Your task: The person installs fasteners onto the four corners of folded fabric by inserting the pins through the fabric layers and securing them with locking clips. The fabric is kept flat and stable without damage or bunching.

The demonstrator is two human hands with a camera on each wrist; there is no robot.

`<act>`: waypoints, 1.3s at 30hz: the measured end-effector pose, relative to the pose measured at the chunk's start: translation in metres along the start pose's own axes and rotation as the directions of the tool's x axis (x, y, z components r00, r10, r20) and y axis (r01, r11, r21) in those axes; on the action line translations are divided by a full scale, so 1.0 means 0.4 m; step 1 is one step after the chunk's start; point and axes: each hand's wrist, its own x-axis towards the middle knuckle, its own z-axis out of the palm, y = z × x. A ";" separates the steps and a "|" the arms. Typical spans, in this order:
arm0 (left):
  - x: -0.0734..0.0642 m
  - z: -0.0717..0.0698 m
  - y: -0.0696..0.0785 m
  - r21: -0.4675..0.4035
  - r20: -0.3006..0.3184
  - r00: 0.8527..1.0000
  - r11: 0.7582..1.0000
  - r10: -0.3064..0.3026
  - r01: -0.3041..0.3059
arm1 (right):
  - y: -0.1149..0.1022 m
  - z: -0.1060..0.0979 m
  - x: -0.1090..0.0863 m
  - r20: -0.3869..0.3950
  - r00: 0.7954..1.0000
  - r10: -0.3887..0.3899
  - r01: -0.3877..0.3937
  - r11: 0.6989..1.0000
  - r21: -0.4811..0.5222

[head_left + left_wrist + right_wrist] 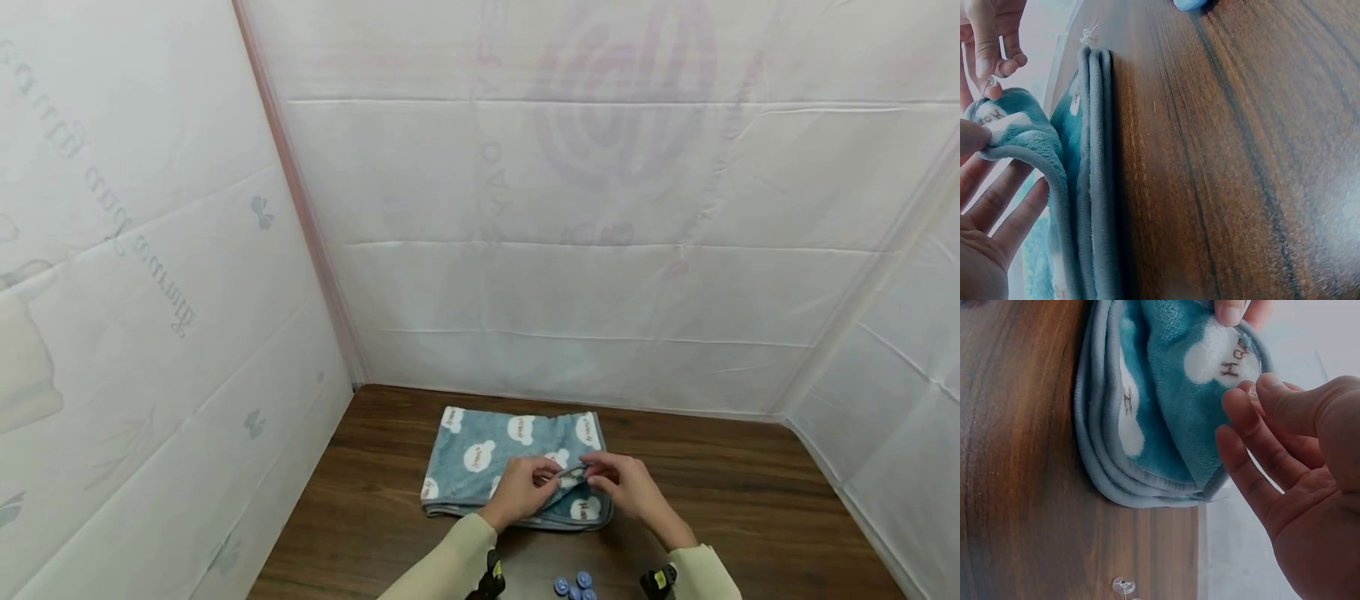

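Observation:
A folded blue-green fleece blanket [487, 442] with white cloud shapes and grey trim lies on the table. My left hand [522, 486] pinches a lifted flap of its top layer between thumb and fingers; in the left wrist view the other fingers [997, 203] spread behind the flap. At the flap's edge, my right hand [626, 483] pinches a small clear-headed pin [1252, 391] between thumb and forefinger. Its thin shaft lies against the grey trim, close to printed lettering. The left fingertips show at the top of the right wrist view.
Several blue round button-like pieces [575, 587] lie near the front of the wooden table [735, 500]. Another clear-headed pin [1124, 585] sits beyond the blanket's end. White printed sheeting [600, 292] hangs behind and on both sides.

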 end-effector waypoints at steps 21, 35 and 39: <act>-0.004 -0.005 0.000 -0.007 0.075 0.997 1.000 -0.020 0.020 | 0.008 0.026 0.002 -0.052 0.998 -0.026 0.022 0.997 -0.078; -0.007 -0.002 0.015 -0.033 0.099 0.994 0.998 -0.040 0.044 | -0.014 0.044 -0.001 -0.113 0.993 -0.042 0.029 0.993 -0.117; -0.008 0.000 0.014 -0.035 0.093 0.994 0.998 -0.049 0.053 | -0.011 0.047 -0.003 -0.102 0.994 -0.037 0.026 0.994 -0.105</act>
